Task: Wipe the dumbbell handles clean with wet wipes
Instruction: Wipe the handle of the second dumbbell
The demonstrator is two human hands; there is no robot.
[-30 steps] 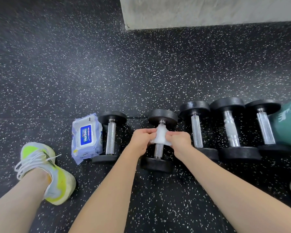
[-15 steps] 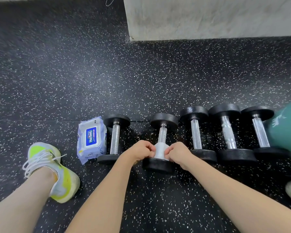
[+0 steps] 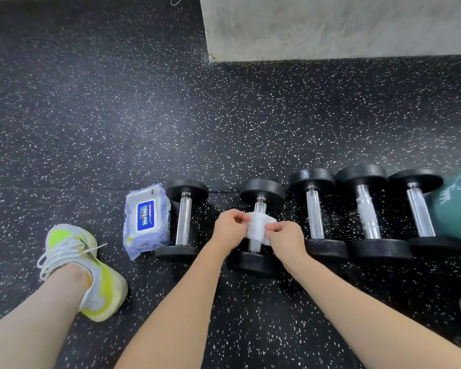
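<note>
Head view: wet wipes pack [image 3: 146, 219], flap closed, contents unseen, lies on the speckled floor [image 3: 117, 115] touching the far-left dumbbell [image 3: 183, 219]. Left hand [image 3: 230, 229] and right hand [image 3: 286, 239] each pinch the white wipe [image 3: 258, 226], wrapped over the handle of the second dumbbell [image 3: 258, 225]; handle mostly hidden. Three more dumbbells [image 3: 367, 211] lie to the right. A teal object [image 3: 457, 206], blurred, is cut off at the right edge.

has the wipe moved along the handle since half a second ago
Yes. The wipe has slid up the handle, away from the dumbbell's near weight it sat against, toward the far weight.
</note>
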